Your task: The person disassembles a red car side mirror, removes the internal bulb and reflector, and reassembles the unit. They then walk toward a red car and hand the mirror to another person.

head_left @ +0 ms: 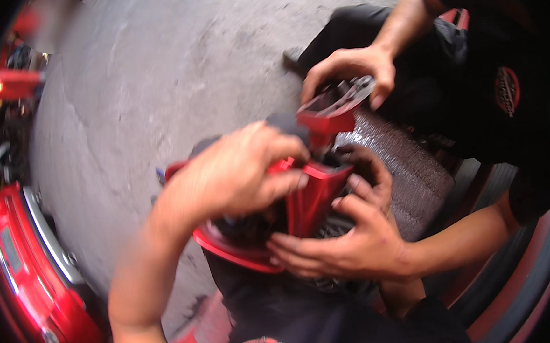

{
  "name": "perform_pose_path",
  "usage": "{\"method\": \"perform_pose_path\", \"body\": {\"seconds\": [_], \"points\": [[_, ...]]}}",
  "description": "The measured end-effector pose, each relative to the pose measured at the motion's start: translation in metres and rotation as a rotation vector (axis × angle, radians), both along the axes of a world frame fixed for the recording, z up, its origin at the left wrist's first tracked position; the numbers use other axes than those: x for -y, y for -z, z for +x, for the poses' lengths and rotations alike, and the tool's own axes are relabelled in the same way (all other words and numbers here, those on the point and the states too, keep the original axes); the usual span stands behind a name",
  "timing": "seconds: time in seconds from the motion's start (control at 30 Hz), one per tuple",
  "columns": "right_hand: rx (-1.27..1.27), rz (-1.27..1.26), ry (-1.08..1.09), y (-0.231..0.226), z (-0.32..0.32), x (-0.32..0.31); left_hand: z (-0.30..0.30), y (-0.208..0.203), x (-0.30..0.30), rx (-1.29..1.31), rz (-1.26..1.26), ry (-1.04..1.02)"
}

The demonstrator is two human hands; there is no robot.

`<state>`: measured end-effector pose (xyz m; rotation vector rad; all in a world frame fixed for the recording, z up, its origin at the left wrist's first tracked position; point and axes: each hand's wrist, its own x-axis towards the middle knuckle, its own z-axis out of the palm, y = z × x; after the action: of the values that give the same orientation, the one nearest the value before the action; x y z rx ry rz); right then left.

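Observation:
A glossy red plastic housing (315,197), like part of a car lamp, is held over my lap. My left hand (243,167) reaches across from the left, its thumb and fingers closed on the housing's upper edge. From behind, my right hand (377,174) curls its fingers round the far right side, partly hidden by a co-worker's hand (363,242) that supports the housing from below. Just above, the co-worker's other hand (357,70) grips a smaller red and grey piece (332,121), which almost touches the housing's top. Beneath my left hand lies a red-rimmed dark part (243,256).
Grey concrete floor (153,71) stretches ahead. On the left stands a red car body section (33,271) with a silver strip. A shiny silvery sheet (409,175) lies beyond the hands. The co-worker in black crouches at the right, above dark and red curved bands (518,275).

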<state>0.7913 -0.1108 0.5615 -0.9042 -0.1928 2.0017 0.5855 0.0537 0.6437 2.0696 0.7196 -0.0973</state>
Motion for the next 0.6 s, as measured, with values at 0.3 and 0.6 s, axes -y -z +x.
{"method": "perform_pose_path", "body": {"seconds": [0.3,0.6], "points": [[-0.671,-0.744,-0.015,-0.049,-0.007,-0.007,0.021,0.020,-0.013,-0.112,-0.102,0.016],[-2.145,-2.365,1.370,-0.053,-0.007,-0.029,0.015,0.047,-0.032,-0.123,0.097,0.133]]}}
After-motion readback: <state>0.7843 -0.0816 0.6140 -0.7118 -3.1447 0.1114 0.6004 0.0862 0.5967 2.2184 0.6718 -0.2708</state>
